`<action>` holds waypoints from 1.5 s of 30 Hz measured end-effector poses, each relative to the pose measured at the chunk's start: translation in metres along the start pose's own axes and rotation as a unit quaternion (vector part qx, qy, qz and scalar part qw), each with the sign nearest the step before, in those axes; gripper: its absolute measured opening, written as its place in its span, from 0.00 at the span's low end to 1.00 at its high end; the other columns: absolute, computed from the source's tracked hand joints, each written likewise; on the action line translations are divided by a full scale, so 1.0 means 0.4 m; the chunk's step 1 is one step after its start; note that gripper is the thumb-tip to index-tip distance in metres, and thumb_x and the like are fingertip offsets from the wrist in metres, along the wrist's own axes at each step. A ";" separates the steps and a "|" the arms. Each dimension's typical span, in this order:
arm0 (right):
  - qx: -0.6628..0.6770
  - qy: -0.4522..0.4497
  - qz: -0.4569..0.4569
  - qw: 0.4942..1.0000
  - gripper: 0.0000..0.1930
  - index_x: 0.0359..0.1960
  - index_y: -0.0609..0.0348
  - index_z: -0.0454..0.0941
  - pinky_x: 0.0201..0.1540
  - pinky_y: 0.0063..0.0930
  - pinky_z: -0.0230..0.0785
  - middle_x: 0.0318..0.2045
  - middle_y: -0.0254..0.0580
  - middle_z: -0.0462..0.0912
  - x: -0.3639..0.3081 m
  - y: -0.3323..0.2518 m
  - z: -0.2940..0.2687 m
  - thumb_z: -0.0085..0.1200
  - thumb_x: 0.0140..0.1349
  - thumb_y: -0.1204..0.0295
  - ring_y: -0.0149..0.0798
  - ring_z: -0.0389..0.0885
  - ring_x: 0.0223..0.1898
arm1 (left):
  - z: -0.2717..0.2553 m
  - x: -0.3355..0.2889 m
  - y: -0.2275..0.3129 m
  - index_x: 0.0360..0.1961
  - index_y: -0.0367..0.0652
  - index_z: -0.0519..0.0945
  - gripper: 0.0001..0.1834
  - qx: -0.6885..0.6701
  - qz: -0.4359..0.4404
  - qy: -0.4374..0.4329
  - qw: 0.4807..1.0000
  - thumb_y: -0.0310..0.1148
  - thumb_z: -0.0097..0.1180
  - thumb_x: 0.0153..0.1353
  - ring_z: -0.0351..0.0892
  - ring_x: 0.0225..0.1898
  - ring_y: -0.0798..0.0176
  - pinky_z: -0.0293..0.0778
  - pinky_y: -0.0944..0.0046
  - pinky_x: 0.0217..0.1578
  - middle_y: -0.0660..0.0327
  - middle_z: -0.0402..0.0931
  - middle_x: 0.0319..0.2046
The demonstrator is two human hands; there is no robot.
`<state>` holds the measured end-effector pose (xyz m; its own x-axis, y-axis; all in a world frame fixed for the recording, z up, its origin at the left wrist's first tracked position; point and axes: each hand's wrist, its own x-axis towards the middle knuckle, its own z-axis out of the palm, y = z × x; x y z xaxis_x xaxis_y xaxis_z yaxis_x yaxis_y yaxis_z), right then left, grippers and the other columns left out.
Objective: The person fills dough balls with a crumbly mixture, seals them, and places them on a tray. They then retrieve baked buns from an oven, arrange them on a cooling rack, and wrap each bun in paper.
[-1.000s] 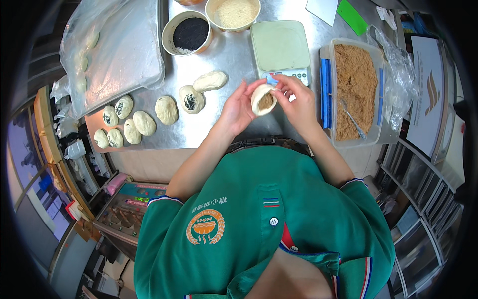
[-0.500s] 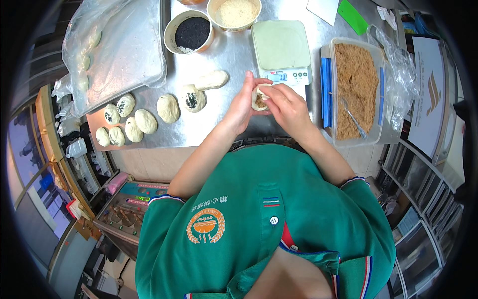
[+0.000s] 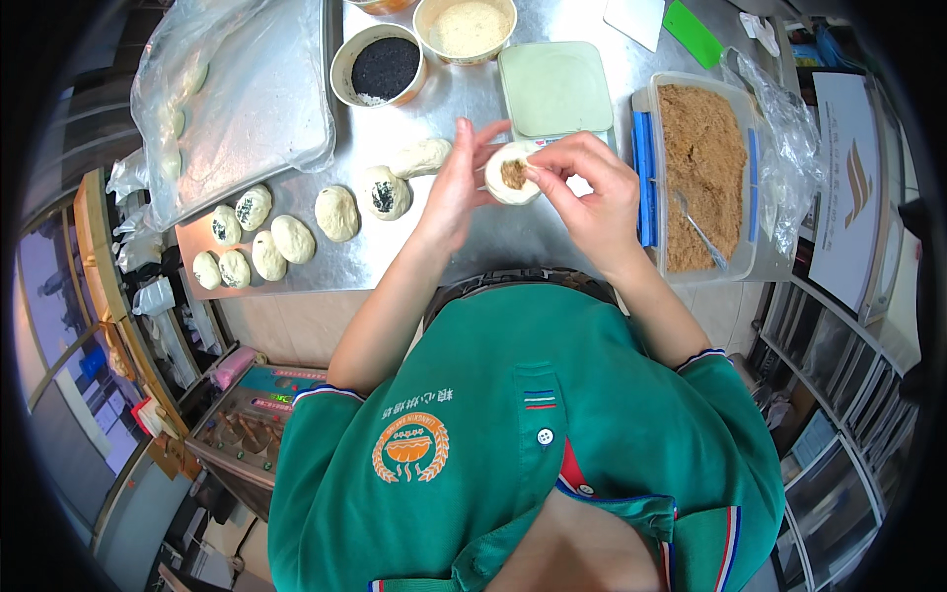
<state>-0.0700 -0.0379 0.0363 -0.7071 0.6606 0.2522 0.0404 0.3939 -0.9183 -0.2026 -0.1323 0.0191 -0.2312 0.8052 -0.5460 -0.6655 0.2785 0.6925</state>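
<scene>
A round piece of white dough (image 3: pixel 506 193) is held above the near part of the metal table, with brown crumbly filling (image 3: pixel 513 175) showing in its open middle. My left hand (image 3: pixel 458 184) supports the dough from the left, fingers behind it and thumb raised. At the dough's right rim, my right hand (image 3: pixel 598 193) pinches the edge between thumb and fingertips. Just beyond my hands sits a kitchen scale (image 3: pixel 554 89), its display partly covered by my right hand. To the left lie an elongated dough piece (image 3: pixel 420 158) and a dough ball with black seeds (image 3: pixel 385 193).
Several more dough balls (image 3: pixel 293 240) lie near the table's left front edge. Behind them is a plastic-covered tray (image 3: pixel 258 99). Bowls of black seeds (image 3: pixel 383 71) and pale seeds (image 3: pixel 466 28) stand at the back. On the right is a tub of brown filling (image 3: pixel 702 168) with a spoon (image 3: pixel 702 233).
The dough has tipped so its filled opening shows more widely. My right hand has shifted right to its rim, and my left hand has moved slightly left.
</scene>
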 end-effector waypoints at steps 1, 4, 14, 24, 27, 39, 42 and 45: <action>-0.019 -0.018 0.035 0.999 0.07 0.35 0.62 0.84 0.30 0.22 0.72 0.31 0.40 0.81 0.007 -0.008 0.003 0.62 0.54 0.80 0.31 0.81 0.29 | 0.004 0.005 -0.009 0.66 0.44 0.63 0.41 -0.038 -0.009 0.004 0.999 0.66 0.23 0.69 0.74 0.55 0.59 0.76 0.52 0.49 0.50 0.70 0.58; -0.076 -0.042 0.023 0.996 0.08 0.36 0.61 0.84 0.30 0.24 0.72 0.31 0.40 0.80 0.010 -0.022 0.004 0.63 0.53 0.80 0.33 0.80 0.29 | 0.015 0.020 -0.053 0.52 0.43 0.74 0.32 -0.175 -0.006 0.037 0.984 0.59 0.28 0.72 0.79 0.47 0.62 0.75 0.58 0.48 0.55 0.77 0.47; -0.183 -0.108 -0.240 0.947 0.08 0.35 0.63 0.82 0.34 0.26 0.77 0.36 0.43 0.82 0.000 -0.028 -0.012 0.63 0.53 0.80 0.37 0.82 0.31 | 0.040 0.018 -0.035 0.45 0.38 0.78 0.29 -0.159 0.050 0.063 0.984 0.55 0.36 0.72 0.78 0.48 0.60 0.71 0.57 0.52 0.53 0.79 0.46; -0.134 -0.118 -0.148 0.973 0.10 0.36 0.62 0.83 0.32 0.28 0.75 0.32 0.40 0.80 0.015 -0.063 -0.028 0.64 0.51 0.81 0.39 0.81 0.31 | 0.054 -0.002 -0.026 0.38 0.36 0.79 0.36 -0.060 0.126 0.081 0.987 0.57 0.26 0.74 0.78 0.36 0.66 0.73 0.66 0.40 0.56 0.79 0.34; -0.136 -0.165 -0.193 0.958 0.10 0.35 0.59 0.82 0.32 0.31 0.75 0.29 0.39 0.79 0.019 -0.061 -0.039 0.61 0.49 0.81 0.42 0.81 0.29 | 0.043 -0.006 -0.008 0.37 0.37 0.79 0.37 -0.036 0.093 0.075 0.992 0.58 0.24 0.73 0.78 0.35 0.66 0.74 0.66 0.39 0.57 0.79 0.34; 0.018 -0.103 -0.013 0.994 0.12 0.40 0.58 0.84 0.26 0.21 0.67 0.26 0.38 0.77 0.030 -0.132 -0.053 0.62 0.52 0.83 0.27 0.76 0.25 | 0.073 -0.082 0.072 0.44 0.38 0.77 0.36 -0.140 0.098 -0.045 0.984 0.60 0.26 0.72 0.80 0.41 0.63 0.78 0.63 0.41 0.57 0.79 0.39; -0.110 -0.110 -0.217 0.964 0.14 0.40 0.56 0.85 0.25 0.22 0.67 0.25 0.36 0.75 0.039 -0.126 -0.055 0.64 0.50 0.80 0.27 0.74 0.24 | 0.062 -0.079 0.066 0.38 0.38 0.77 0.29 -0.092 0.117 -0.013 0.989 0.54 0.34 0.73 0.79 0.37 0.65 0.78 0.64 0.37 0.57 0.78 0.35; -0.141 -0.072 -0.283 0.946 0.15 0.40 0.55 0.85 0.26 0.22 0.67 0.25 0.35 0.76 0.041 -0.124 -0.052 0.68 0.47 0.77 0.29 0.75 0.25 | 0.062 -0.089 0.060 0.38 0.38 0.77 0.28 -0.121 0.095 -0.022 0.988 0.53 0.35 0.73 0.79 0.36 0.66 0.78 0.64 0.36 0.58 0.77 0.35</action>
<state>-0.0690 -0.0335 0.0925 -0.7598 0.2067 0.6164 -0.2009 0.8270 -0.5250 -0.1926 -0.1412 0.0669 -0.3406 0.8547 -0.3919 -0.7645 -0.0092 0.6445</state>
